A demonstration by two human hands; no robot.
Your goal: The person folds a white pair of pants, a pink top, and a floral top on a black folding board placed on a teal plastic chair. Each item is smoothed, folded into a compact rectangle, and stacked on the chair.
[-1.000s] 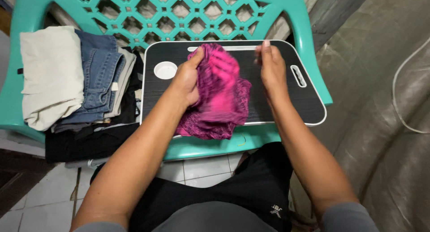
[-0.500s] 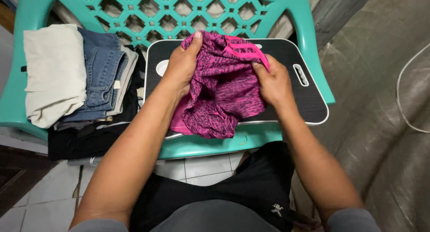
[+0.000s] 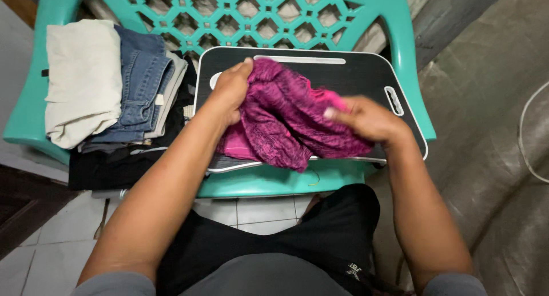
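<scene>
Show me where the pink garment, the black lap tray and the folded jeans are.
pink garment (image 3: 297,124), head view, middle of the bunched cloth.
black lap tray (image 3: 354,78), head view, bare top surface.
folded jeans (image 3: 143,84), head view, middle of the top fold.

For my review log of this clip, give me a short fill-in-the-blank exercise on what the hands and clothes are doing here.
1. Both hands, left hand and right hand, grip a ____ garment.
2. The garment lies over a black ____ with a white rim.
3. The tray rests on a ____ plastic chair.
4. In the pile beside the tray, blue jeans lie under a ____ cloth.

Missing words: pink; tray; green; beige
</scene>
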